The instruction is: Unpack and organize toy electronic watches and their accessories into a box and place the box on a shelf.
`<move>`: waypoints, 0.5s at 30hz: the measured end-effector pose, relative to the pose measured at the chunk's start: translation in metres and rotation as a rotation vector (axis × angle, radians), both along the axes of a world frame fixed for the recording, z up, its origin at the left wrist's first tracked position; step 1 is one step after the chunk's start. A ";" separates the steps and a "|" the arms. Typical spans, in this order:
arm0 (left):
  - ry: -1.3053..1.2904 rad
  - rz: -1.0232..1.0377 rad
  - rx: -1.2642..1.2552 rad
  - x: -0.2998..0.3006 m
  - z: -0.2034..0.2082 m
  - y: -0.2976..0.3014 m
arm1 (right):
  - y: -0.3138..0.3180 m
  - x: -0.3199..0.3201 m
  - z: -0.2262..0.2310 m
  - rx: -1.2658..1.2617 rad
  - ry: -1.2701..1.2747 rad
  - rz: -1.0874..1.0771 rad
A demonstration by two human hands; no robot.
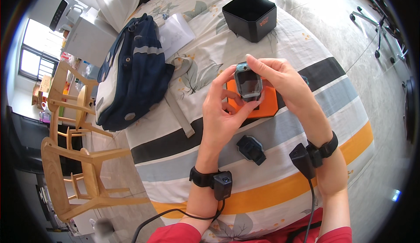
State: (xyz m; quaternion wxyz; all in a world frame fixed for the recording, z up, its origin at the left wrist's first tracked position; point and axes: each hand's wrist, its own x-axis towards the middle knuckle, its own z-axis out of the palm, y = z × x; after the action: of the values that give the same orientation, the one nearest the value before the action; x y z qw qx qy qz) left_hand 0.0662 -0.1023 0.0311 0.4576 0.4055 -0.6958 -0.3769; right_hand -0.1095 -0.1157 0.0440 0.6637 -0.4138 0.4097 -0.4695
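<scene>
Between both hands I hold a smartwatch (249,83) with a dark rectangular screen and a blue-grey case, its face turned up. My left hand (218,107) grips it from the left, fingers at its upper left side and thumb by its lower end. My right hand (282,80) has its fingers on the top and right side of the case. Under the watch lies an orange box part (269,106), partly hidden by my hands. Nearer to me rests a dark watch-shaped piece (250,149) with a short strap; its exact kind is unclear.
An open black box (251,22) stands at the far side of the patterned cloth (175,173). A navy bag (135,76) and white paper (176,34) lie to the left. Wooden chairs (89,173) stand at left. Cables (159,216) run from my wrist devices.
</scene>
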 end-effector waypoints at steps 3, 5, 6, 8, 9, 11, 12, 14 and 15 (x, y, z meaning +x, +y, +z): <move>0.031 -0.014 0.007 -0.001 -0.001 0.000 | 0.001 0.004 -0.001 -0.068 0.046 -0.058; 0.065 -0.021 0.010 -0.003 -0.005 -0.001 | 0.001 0.003 -0.006 -0.085 0.047 -0.099; 0.004 -0.037 -0.018 -0.001 -0.006 -0.002 | 0.001 0.004 -0.007 -0.111 0.043 -0.132; -0.057 -0.056 -0.047 0.002 -0.006 -0.001 | 0.002 0.004 -0.006 -0.098 0.040 -0.117; -0.070 -0.081 -0.029 0.003 -0.004 -0.001 | 0.002 0.003 -0.007 -0.083 0.038 -0.101; -0.084 -0.110 -0.010 0.005 -0.001 -0.001 | 0.002 0.003 -0.007 -0.066 0.020 -0.101; -0.099 -0.119 -0.008 0.005 0.001 -0.001 | 0.001 0.004 -0.007 -0.051 0.003 -0.099; -0.116 -0.133 -0.006 0.006 0.002 -0.002 | -0.001 0.005 -0.009 -0.041 -0.002 -0.107; -0.100 -0.127 -0.005 0.006 0.002 -0.002 | -0.001 0.005 -0.010 -0.031 -0.005 -0.115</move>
State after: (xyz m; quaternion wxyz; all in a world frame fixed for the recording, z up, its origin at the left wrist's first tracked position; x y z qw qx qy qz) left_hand 0.0717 -0.1045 0.0331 0.3985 0.3777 -0.7430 -0.3828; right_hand -0.1043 -0.1168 0.0338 0.6301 -0.3986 0.4238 -0.5143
